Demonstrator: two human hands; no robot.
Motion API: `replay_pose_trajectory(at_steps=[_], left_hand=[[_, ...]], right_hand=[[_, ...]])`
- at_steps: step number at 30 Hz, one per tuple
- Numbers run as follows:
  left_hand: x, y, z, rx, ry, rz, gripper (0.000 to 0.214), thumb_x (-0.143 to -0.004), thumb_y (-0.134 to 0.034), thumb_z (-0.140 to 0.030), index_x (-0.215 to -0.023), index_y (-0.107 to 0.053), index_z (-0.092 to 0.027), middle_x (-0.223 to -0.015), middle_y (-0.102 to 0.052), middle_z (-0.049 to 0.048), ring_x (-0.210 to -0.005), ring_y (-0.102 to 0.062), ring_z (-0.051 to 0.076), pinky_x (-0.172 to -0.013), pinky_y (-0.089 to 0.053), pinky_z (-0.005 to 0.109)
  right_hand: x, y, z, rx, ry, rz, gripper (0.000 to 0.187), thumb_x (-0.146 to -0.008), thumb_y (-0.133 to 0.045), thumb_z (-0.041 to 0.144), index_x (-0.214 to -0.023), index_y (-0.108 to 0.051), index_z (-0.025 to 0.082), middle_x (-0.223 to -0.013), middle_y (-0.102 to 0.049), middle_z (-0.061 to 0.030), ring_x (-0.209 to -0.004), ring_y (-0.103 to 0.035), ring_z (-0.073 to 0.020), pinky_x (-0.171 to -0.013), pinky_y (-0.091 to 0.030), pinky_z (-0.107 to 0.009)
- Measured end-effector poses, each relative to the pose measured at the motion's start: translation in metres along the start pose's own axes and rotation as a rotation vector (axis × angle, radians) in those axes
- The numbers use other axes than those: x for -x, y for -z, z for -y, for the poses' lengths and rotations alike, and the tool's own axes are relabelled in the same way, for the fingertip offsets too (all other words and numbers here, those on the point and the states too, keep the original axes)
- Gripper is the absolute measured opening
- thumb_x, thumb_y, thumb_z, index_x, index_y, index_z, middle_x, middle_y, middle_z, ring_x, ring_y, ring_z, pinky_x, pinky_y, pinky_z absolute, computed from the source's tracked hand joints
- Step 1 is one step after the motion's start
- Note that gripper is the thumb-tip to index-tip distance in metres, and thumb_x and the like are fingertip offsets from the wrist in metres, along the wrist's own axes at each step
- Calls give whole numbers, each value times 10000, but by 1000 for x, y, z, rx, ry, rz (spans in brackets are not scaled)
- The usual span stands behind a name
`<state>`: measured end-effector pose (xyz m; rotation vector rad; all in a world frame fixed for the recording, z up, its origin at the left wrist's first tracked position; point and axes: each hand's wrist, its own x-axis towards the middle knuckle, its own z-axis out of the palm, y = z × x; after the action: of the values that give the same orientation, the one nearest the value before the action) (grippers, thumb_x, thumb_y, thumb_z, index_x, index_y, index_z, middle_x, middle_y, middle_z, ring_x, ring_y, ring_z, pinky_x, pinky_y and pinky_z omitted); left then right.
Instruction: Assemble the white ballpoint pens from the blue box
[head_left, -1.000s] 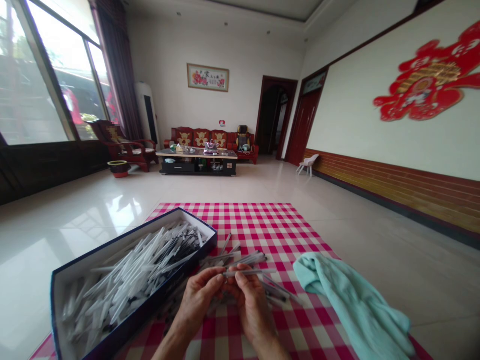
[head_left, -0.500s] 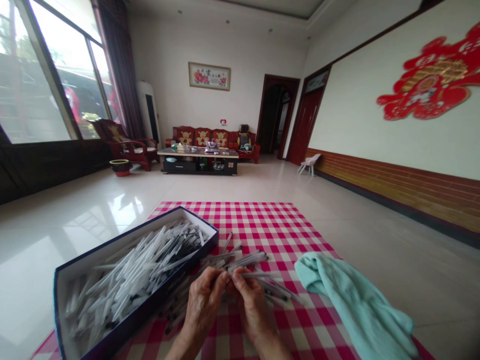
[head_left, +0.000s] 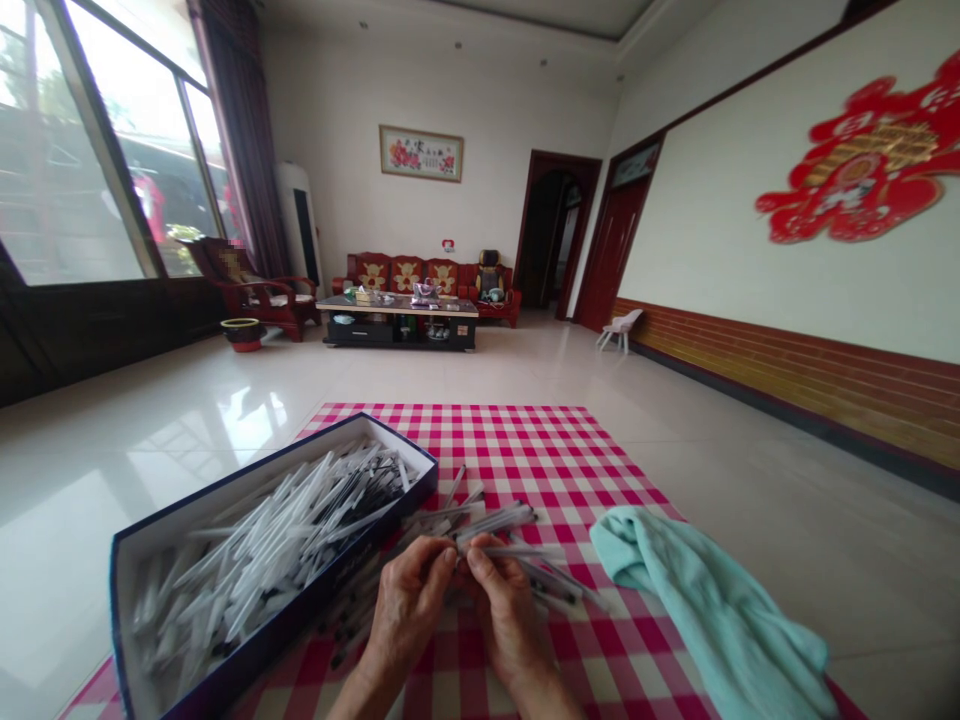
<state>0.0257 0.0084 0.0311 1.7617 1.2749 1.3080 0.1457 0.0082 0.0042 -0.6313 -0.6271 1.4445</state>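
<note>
Your left hand (head_left: 409,600) and right hand (head_left: 506,610) are brought close together, pinching a slim plastic pen (head_left: 510,550) between fingertips and thumbs. The pen lies crosswise just above a loose pile of pens (head_left: 495,522) on the pink-checked cloth (head_left: 570,440). Expect each pen to be light, stiff, smooth and prone to rolling; take hold at mid-barrel. More pens lie heaped in the dark blue box (head_left: 352,424) at left. A turquoise towel (head_left: 697,610) lies at right.

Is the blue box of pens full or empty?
Full: the open dark blue box is heaped with white pens from end to end, nearly up to its rim.
</note>
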Motion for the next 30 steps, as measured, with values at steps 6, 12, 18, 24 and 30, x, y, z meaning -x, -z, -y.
replay_pose_trajectory(at_steps=[6,12,18,24,30], left_hand=[[-1,-3,1,-65,81,-101,436,-868,-467,-437,-519,-504,-177,-467,-444,-42,-452,-399,87,-460,-302,193],[0,2,-3,20,50,23,265,-858,-501,-379,-859,-659,-165,-700,-654,20,-634,-575,146,-589,-410,202],[0,-2,1,-95,31,-27,334,-876,-470,-383,-640,-579,-174,-557,-554,-11,-522,-484,112,-515,-343,197],[0,0,-4,-105,30,-58,311,-865,-487,-387,-675,-618,-178,-569,-575,-8,-524,-506,117,-524,-351,201],[-2,2,-2,1,51,23,285,-852,-501,-404,-785,-648,-169,-618,-612,4,-571,-545,132,-550,-395,195]], right_hand=[[0,2,-1,80,21,-5,99,-727,-725,236,-818,-686,248,-762,-693,19,-692,-631,-174,-696,-497,-314],[1,0,3,77,16,0,84,-741,-709,262,-819,-678,259,-817,-696,8,-776,-646,-196,-739,-499,-332],[1,4,-3,102,39,19,92,-756,-700,244,-843,-673,250,-824,-699,11,-785,-645,-191,-760,-494,-337],[1,1,0,85,17,5,105,-722,-727,264,-813,-676,255,-800,-708,18,-767,-657,-198,-750,-495,-338],[1,0,2,50,14,6,130,-727,-726,263,-842,-670,241,-810,-715,1,-782,-662,-213,-748,-502,-356]])
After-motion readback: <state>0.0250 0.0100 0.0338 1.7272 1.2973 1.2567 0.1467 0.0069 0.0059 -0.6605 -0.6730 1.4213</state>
